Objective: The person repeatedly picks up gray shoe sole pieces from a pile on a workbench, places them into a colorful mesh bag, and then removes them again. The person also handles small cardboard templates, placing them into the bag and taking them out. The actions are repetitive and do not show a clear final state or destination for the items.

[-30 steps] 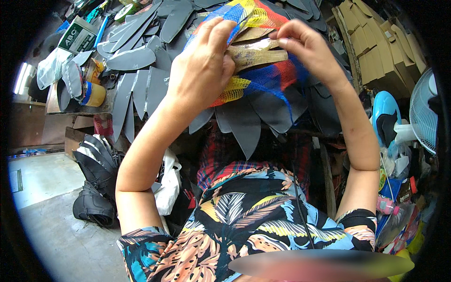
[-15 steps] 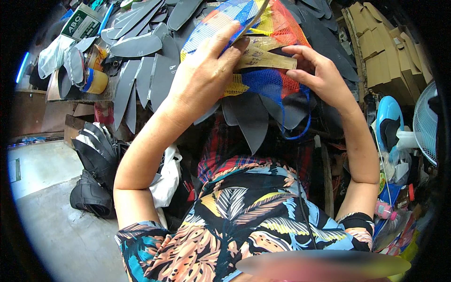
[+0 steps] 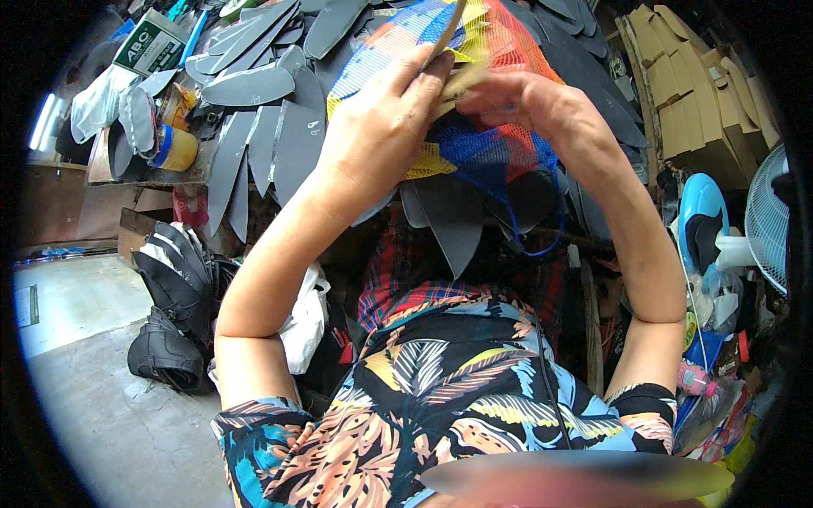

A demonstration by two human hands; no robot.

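Observation:
My left hand [image 3: 373, 135] pinches a small stack of tan, stiff flat pieces [image 3: 462, 81] that look like cardboard patterns. One thin piece in the stack stands up on edge above the fingers. My right hand [image 3: 555, 106] is at the right end of the stack, its fingers bent toward it and smeared by motion, so whether they grip it is hidden. Under both hands lies a mesh bag [image 3: 474, 148] in blue, yellow, red and white, with a blue cord loop hanging off the near side.
Dark grey sole-shaped sheets [image 3: 284, 144] cover the bench around the bag. A yellow jar [image 3: 175, 148] stands at the left. Cardboard pieces [image 3: 699, 110] are stacked far right, above a fan [image 3: 769, 220]. Black curved shoe parts [image 3: 169, 339] sit on the floor at left.
My right hand has moved left and inward over the tan pieces, turning its back up. The tan piece that spanned between the hands now shows much less. My left hand stays nearly in place.

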